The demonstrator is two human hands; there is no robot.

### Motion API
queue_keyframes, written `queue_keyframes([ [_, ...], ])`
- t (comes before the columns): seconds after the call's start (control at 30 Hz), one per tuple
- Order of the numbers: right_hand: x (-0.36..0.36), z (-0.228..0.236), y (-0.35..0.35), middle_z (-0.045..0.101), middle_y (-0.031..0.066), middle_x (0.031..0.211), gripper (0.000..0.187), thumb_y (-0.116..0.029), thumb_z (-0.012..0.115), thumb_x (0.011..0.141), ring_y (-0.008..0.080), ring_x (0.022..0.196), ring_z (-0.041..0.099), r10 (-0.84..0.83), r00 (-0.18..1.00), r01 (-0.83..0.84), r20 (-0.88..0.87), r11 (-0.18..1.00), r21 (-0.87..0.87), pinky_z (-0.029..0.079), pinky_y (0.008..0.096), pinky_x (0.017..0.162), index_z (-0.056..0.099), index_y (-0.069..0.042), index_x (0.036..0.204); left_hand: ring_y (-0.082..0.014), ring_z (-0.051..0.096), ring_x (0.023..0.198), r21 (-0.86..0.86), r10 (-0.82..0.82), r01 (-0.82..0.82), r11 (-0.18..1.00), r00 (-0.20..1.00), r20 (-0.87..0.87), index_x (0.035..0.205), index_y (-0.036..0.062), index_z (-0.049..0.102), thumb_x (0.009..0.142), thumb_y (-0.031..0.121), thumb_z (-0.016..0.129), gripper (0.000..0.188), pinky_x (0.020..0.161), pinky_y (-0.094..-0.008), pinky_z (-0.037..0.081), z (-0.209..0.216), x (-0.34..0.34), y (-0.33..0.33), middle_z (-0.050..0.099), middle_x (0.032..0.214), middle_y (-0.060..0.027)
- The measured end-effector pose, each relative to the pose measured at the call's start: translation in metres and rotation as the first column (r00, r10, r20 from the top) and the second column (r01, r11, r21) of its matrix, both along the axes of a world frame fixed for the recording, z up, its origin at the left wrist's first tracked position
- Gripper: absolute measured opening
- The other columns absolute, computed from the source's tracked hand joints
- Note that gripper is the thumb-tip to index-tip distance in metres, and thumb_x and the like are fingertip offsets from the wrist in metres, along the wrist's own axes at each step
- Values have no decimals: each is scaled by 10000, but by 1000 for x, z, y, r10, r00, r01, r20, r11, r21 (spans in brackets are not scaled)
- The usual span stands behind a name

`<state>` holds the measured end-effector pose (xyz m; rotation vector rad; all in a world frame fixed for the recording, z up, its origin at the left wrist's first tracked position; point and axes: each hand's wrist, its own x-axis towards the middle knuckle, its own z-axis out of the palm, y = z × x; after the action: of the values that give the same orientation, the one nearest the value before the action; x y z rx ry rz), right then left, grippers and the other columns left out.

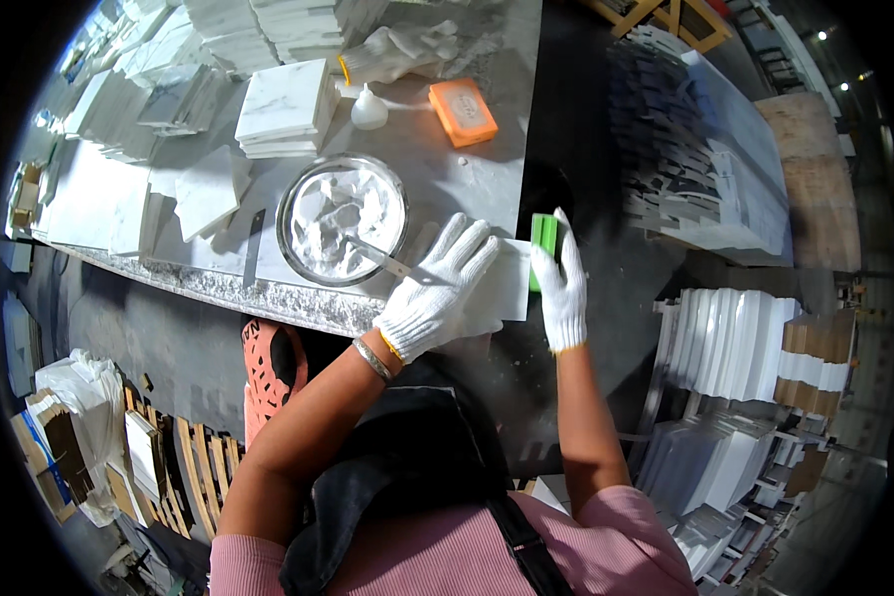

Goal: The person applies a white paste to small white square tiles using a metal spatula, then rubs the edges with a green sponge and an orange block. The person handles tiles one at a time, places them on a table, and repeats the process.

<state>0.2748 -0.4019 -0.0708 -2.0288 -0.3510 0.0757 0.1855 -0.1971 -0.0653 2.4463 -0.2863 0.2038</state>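
Observation:
My left hand [445, 278], in a white knit glove, lies with its fingers stretched out over a white tile [510, 283] at the table's right edge. Part of that tile shows beyond the fingers and reaches past the table. In my gloved right hand [564, 283] is a green rectangular block [543, 233], held upright against or very near the tile's right side; actual contact cannot be made out. A glass bowl [290, 253] of white paste or powder stands left of my left hand. A metal spatula [372, 255] leans from it toward that hand, its near end partly hidden.
Behind the bowl are stacked marble tiles [283, 104], a small white squeeze bottle [370, 109], an orange box [463, 112] and a spare glove [397, 55]. A flat metal strip [254, 248] lies left of the bowl. Stacked slabs [725, 348] stand on the right.

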Motion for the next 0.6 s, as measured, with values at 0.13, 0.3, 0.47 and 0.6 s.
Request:
queue_keyframes([
  [0.13,-14,-6,-14,534,175,1490,600,-204,645,989,283,1315,555,34,999,-34,-29,999,30,392,368,1135,438,-33,1526,-410,352,1472,24,1,-2,1000,1000,10,1480,61,460,687,476,852,977,1182,-618,275,2,-1,-2,421,1542,-176],
  [0.3,-70,24,-32,639,200,1241,693,-146,766,862,338,1094,652,199,932,-125,302,960,-250,543,414,942,489,-31,1487,-418,344,1480,119,11,-12,993,1000,13,1479,53,467,719,463,827,936,1181,-578,309,6,0,1,419,1546,-196],
  [0.47,8,0,-2,628,184,1294,629,-195,719,924,306,1151,630,44,977,-22,210,994,-103,504,405,995,489,-50,1492,-404,356,1475,41,1,-2,999,1000,10,1471,73,471,680,493,851,973,1182,-613,273,2,1,1,422,1545,-173],
  [0.6,10,-10,-5,613,174,1347,634,-180,720,928,294,1165,629,30,995,-34,90,998,45,482,388,1034,480,-49,1500,-405,353,1478,34,13,-14,999,1000,23,1472,71,472,680,498,852,977,1183,-610,272,-2,1,-2,417,1551,-179],
])
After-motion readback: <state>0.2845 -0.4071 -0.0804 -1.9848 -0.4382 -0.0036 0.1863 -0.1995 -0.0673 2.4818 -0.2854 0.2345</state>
